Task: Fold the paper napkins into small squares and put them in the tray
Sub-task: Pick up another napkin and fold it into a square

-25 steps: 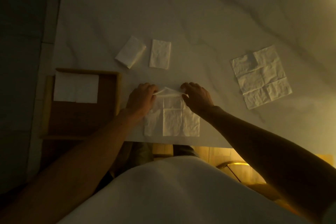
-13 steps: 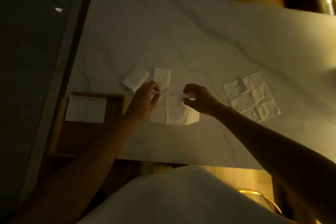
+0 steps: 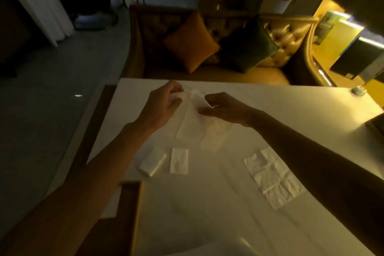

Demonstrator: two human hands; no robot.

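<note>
I hold a white paper napkin (image 3: 193, 118) up above the white table (image 3: 207, 203), hanging blurred from its top edge. My left hand (image 3: 164, 104) pinches its upper left corner and my right hand (image 3: 220, 108) pinches the upper right. Two folded napkins lie on the table below: a tilted one (image 3: 152, 162) and an upright rectangular one (image 3: 178, 160). An unfolded, creased napkin (image 3: 272, 178) lies flat to the right, partly under my right forearm. The wooden tray (image 3: 126, 203) shows at the lower left, mostly hidden by my left arm.
Beyond the table's far edge stands a tufted sofa (image 3: 276, 48) with an orange cushion (image 3: 191, 41) and a dark green cushion (image 3: 247, 45). The floor drops away left of the table. A small object (image 3: 357, 90) sits at the table's far right corner.
Both hands have lifted the napkin off the table, and it now hangs between them. The camera has tilted upward, revealing the sofa and room.
</note>
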